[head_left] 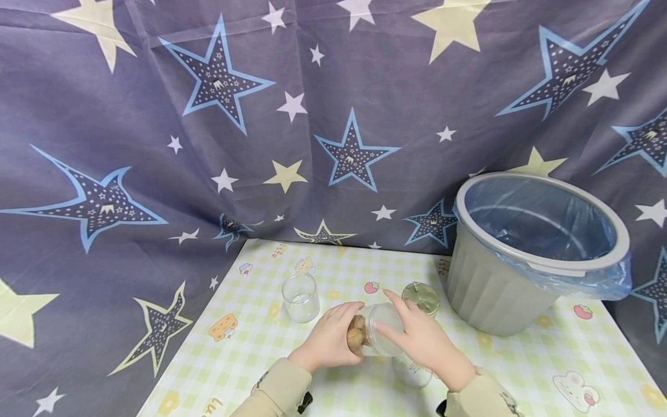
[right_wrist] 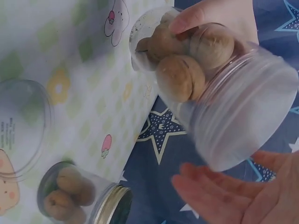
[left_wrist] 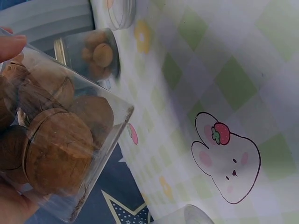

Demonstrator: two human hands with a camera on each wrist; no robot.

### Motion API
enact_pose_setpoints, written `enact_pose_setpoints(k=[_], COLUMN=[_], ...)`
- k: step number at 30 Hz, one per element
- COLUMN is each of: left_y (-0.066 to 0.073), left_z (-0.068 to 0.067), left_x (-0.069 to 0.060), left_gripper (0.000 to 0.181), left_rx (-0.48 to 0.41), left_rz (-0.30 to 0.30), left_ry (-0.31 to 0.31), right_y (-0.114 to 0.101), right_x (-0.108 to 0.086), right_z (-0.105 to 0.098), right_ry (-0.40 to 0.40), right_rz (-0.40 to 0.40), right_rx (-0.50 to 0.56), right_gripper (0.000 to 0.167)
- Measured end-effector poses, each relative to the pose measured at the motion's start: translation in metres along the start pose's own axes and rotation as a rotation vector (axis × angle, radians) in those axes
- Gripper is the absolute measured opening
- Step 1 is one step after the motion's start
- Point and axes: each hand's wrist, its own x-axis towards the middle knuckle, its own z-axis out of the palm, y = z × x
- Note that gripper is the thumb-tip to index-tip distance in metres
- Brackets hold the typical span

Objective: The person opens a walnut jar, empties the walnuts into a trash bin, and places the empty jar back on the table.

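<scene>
My left hand (head_left: 333,339) grips a clear jar (right_wrist: 149,70) of walnuts (right_wrist: 181,78) round its body and holds it tilted above the table. A frosted, translucent lid (right_wrist: 247,109) is on the jar's mouth, which points to the right in the head view. My right hand (head_left: 419,336) is beside this lid with its fingers extended and spread. In the right wrist view, the fingers (right_wrist: 219,191) lie below the lid and do not curl round it. Brown walnuts (left_wrist: 58,151) fill much of the jar in the left wrist view.
A second walnut jar (right_wrist: 100,186) with a gold-rimmed lid stands behind my right hand. A clear lid-like disc (right_wrist: 23,126) lies on the checked tablecloth. To the left is a clear container (head_left: 300,298). A grey bin (head_left: 484,289) with a blue liner stands at right.
</scene>
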Motion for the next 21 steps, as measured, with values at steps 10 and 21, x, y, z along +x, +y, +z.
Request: enact_pose_setpoints(k=[10,21], left_y=[-0.0006,-0.0042], left_z=[0.0017,0.0026], left_x=[-0.001,-0.0034], left_gripper=[0.094,0.093], left_rx=[0.031,-0.012], left_rz=[-0.004,-0.017], left_ry=[-0.041,-0.034], right_y=[-0.0064,0.0001], right_x=[0.0015,-0.0008], right_z=[0.0058,0.0038], right_ry=[-0.002,0.029], right_rz=[-0.015,-0.219], right_rx=[-0.065,-0.118], right_gripper=[0.07,0.068])
